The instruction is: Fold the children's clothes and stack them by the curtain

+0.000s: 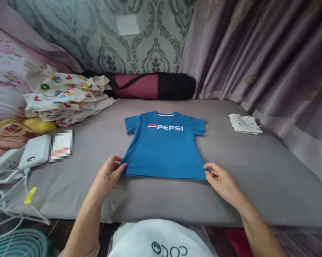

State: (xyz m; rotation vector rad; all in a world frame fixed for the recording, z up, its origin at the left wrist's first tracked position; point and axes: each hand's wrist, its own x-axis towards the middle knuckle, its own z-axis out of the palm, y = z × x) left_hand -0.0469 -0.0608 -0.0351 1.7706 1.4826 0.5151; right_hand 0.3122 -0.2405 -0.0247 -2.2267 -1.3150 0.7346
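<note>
A blue T-shirt (164, 153) with a white PEPSI print lies spread flat on the grey bed sheet (161, 200), its neckline pointing away from me and its hem towards me. At the hem's left corner, my left hand (109, 173) pinches the cloth between thumb and fingers. My right hand (221, 180) grips the opposite corner of the hem the same way. Both short sleeves rest outstretched on the sheet.
To the right lies a small folded white cloth (245, 124). Patterned fabric (69, 92) is piled at the back left, beside a maroon-and-black bag (150, 86). A white power bank (34, 151), a power strip (6, 160) and cables occupy the left edge, above a teal fan (18, 244).
</note>
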